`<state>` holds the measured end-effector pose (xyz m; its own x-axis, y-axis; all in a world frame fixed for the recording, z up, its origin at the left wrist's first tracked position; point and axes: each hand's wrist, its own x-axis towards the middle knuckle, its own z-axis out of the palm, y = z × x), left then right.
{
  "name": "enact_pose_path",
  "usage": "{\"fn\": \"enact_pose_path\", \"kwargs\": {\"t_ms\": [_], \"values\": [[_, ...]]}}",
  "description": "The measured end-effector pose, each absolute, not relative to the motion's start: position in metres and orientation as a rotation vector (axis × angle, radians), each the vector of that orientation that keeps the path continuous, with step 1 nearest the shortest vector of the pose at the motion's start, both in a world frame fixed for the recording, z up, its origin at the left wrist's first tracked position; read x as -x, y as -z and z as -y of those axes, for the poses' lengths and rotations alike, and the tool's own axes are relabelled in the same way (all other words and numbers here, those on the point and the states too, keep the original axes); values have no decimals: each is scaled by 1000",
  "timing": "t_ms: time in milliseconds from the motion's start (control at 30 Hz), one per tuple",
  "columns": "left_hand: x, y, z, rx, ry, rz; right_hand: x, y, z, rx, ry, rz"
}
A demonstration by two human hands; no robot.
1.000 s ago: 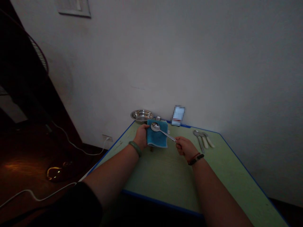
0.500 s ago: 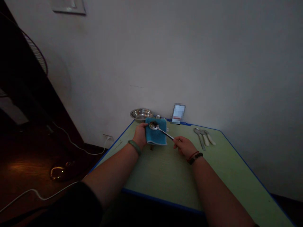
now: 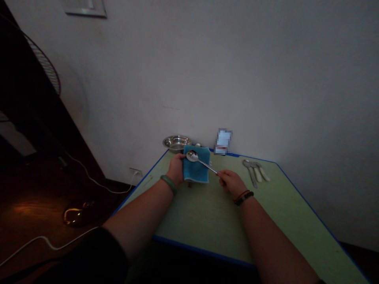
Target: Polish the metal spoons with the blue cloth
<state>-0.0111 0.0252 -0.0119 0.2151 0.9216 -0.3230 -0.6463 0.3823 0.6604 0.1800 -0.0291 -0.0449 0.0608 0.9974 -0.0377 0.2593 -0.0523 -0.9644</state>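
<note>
Left hand (image 3: 175,171) grips cloth (image 3: 196,173) by one edge, most fingers hidden; right hand (image 3: 231,182) pinches spoon (image 3: 194,157) by its handle, head over cloth.

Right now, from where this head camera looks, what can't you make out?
All in the head view:
- Most fingers of the left hand: hidden behind the blue cloth.
- Handle end of the spoon: covered by the right hand.
- Small pale item behind the cloth: partly covered by it, too small to name.
- Bright screen: pixelated, unreadable.
- Wall plate: cut off by the top edge.
</note>
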Motion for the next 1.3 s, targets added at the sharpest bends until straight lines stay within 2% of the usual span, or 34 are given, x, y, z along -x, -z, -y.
{"fn": "enact_pose_path", "kwargs": {"t_ms": [967,1300], "values": [[15,14,-30,-407,-1164,-712,-179,45,30,1458,-1121,1309],[10,12,-24,-450,-1057,-711,-178,49,27,1419,-1103,1274]]}}
